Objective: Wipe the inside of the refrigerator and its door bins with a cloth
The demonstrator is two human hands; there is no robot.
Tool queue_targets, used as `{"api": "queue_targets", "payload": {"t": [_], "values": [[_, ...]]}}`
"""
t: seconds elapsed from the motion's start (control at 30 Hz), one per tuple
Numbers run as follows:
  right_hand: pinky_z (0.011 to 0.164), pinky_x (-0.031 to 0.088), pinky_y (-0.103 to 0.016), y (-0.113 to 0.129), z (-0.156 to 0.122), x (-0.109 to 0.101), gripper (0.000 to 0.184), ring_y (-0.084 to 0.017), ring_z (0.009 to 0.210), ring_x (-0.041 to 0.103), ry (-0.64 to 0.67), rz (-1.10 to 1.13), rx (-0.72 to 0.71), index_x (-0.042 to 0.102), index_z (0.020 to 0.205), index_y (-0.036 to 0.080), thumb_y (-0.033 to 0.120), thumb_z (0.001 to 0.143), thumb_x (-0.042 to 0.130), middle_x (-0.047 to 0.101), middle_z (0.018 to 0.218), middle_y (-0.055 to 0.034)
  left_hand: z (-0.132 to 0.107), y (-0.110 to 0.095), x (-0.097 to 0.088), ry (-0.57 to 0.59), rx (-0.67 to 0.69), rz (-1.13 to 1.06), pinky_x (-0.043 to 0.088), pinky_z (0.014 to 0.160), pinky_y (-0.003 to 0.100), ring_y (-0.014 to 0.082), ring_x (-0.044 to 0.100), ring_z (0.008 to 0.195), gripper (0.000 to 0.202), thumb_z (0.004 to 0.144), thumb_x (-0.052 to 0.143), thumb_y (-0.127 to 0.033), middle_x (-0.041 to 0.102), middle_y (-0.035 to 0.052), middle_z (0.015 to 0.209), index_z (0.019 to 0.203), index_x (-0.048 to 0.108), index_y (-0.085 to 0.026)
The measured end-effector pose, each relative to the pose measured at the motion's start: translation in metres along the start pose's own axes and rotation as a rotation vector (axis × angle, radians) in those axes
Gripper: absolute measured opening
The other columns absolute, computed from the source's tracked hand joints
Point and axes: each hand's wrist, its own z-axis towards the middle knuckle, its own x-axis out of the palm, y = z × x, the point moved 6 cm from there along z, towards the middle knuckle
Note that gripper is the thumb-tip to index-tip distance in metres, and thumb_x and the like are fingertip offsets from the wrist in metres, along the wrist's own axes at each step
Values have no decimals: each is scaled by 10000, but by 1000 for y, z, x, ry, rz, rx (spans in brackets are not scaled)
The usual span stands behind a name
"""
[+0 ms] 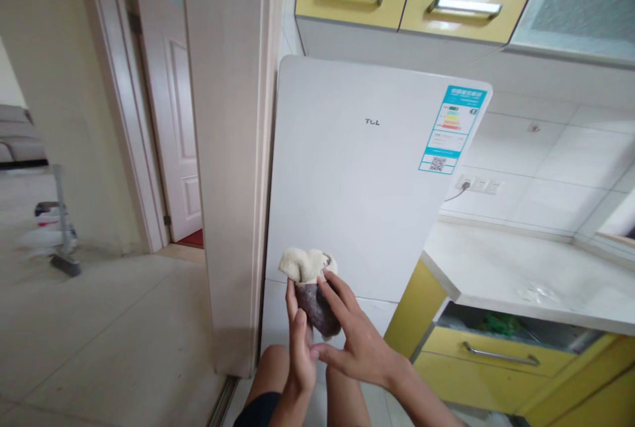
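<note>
Cream and grey-brown cloth bundle [316, 305] sits up in front of the white fridge [342, 209]. Left hand [301, 351] grips its left side, right hand [360, 341] is loosely open with fingertips on it. Fridge's left edge runs tight beside the door frame [233, 149]; surface [496, 271] corner juts out right, but tons of floor [129, 348] opens up left.

A bunched cloth [311, 296], cream above and mottled grey-brown below, sits between left hand [300, 351] and right hand [358, 342].
</note>
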Motion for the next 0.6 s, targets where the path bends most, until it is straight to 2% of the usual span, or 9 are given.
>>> {"api": "queue_targets", "payload": {"t": [0.1,0.2,0.27,0.43,0.5,0.6], "values": [[1251,333,-534,-14,-5,-12,1063,-330,1581,209,-101,-32,53,79,1652,279,466,853,755,184,1701,-159,-10,-3,23,189,38,-45,203,1287,459,282,196,1591,870,917,351,-783,209,21,1733,1649,149,-358],[1222,398,-508,-29,-12,-27,998,-306,1540,321,-241,-79,115,128,1644,256,365,862,738,318,1648,-168,-16,-5,37,327,127,32,136,1301,427,272,41,1613,868,906,329,-815,61,-40,1755,1641,157,-388],[1191,446,-490,-39,-20,-36,921,-291,1488,415,-337,-117,157,206,1626,245,300,861,717,415,1594,-163,-16,0,45,400,156,77,120,1302,434,279,-4,1613,883,902,336,-819,16,-40,1756,1644,128,-387],[1122,519,-454,-59,-43,-69,754,-266,1357,571,-509,-194,161,415,1534,234,149,813,617,588,1469,-114,-10,15,68,521,197,48,263,1250,545,367,196,1580,1008,850,448,-839,37,57,1754,1644,26,-385],[1105,529,-447,-73,-55,-92,705,-261,1312,606,-585,-228,170,484,1486,235,147,798,612,629,1427,-94,-12,18,77,541,145,66,249,1251,563,367,298,1546,958,891,478,-776,41,72,1753,1637,1,-411],[1073,544,-452,-108,-80,-137,606,-263,1235,648,-754,-296,268,564,1408,224,214,804,624,681,1350,-82,-23,21,81,557,-2,133,230,1262,554,322,417,1493,822,975,479,-637,102,72,1749,1630,19,-449]]}}
